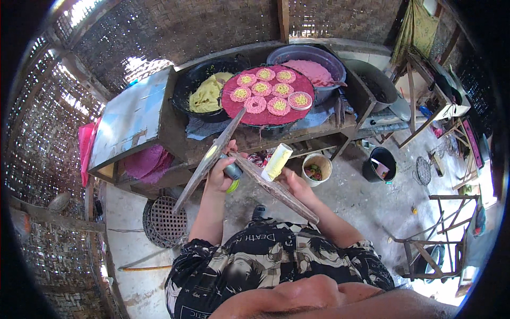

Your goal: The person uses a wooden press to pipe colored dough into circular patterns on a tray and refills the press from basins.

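Note:
My left hand (219,173) is closed round a long worn wooden bar (197,178) with a yellow smear of dough on its middle. A dark grey cylinder (232,170) shows beside the same hand. A second wooden bar (292,201) slants from there toward my right forearm. My right hand (297,186) grips a white tube (283,154) with yellow dough on its side and lower end; its fingers are partly hidden. Beyond the bars lies a round red tray (236,110) bearing several pink lacy rings, most topped with yellow strands.
A black basin (180,87) of yellow dough (209,95) and a purple basin (334,61) of pink dough (312,72) flank the tray on a wooden bench. A white bucket (325,178), black bucket (392,159) and woven basket (166,222) stand on the floor. Wooden frames (433,242) are at right.

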`<state>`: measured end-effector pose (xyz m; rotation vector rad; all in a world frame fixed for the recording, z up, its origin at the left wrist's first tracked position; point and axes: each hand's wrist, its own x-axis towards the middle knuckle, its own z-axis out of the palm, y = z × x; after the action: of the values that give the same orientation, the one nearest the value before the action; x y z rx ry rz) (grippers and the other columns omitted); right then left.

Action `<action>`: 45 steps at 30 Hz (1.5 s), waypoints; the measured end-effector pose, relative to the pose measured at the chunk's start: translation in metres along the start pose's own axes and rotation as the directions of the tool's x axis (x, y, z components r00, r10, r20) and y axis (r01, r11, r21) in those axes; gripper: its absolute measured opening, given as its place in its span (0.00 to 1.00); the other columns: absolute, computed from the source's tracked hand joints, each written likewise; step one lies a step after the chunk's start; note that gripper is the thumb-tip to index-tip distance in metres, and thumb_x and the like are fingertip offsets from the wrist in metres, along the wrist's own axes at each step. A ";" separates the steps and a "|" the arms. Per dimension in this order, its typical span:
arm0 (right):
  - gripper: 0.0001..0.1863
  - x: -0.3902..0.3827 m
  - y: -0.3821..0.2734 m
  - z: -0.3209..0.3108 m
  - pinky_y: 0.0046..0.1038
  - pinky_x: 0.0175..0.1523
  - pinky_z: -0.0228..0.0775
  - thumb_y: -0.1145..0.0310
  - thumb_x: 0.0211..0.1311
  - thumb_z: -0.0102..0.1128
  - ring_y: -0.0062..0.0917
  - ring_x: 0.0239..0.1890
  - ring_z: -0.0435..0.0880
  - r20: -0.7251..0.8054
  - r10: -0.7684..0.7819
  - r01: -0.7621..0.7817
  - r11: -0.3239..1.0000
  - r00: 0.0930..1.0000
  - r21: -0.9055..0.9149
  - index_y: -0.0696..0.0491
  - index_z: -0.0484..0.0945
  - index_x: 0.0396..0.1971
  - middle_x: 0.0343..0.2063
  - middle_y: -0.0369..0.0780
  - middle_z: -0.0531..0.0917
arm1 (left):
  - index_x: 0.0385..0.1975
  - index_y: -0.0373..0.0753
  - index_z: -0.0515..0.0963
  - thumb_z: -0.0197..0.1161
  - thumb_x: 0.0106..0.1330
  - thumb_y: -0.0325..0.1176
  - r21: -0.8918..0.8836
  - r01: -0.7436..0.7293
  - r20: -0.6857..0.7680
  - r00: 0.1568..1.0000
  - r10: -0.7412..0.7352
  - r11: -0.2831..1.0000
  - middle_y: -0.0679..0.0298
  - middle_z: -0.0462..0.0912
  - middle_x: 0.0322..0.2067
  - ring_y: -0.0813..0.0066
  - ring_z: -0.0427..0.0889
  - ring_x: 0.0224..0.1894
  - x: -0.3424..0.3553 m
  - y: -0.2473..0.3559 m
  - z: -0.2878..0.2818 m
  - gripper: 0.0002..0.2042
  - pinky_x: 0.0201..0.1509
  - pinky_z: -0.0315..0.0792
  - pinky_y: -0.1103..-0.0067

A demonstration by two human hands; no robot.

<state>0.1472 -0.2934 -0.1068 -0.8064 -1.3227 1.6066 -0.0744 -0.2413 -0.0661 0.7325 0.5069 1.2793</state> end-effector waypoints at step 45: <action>0.36 0.044 -0.074 -0.003 0.48 0.55 0.52 0.41 0.43 0.58 0.38 0.52 0.60 0.157 -0.987 0.089 -0.153 0.040 -0.984 0.54 0.63 0.45 0.46 0.43 0.62 | 0.38 0.48 0.76 0.53 0.48 0.32 -0.434 0.168 0.022 0.984 -0.176 0.885 0.52 0.75 0.36 0.58 0.73 0.39 -0.004 -0.015 0.008 0.15 0.48 0.67 0.66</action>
<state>0.1483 -0.2485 -0.0337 -0.8622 -1.3615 -0.7819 -0.0598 -0.2480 -0.0718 0.2921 0.2759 1.1760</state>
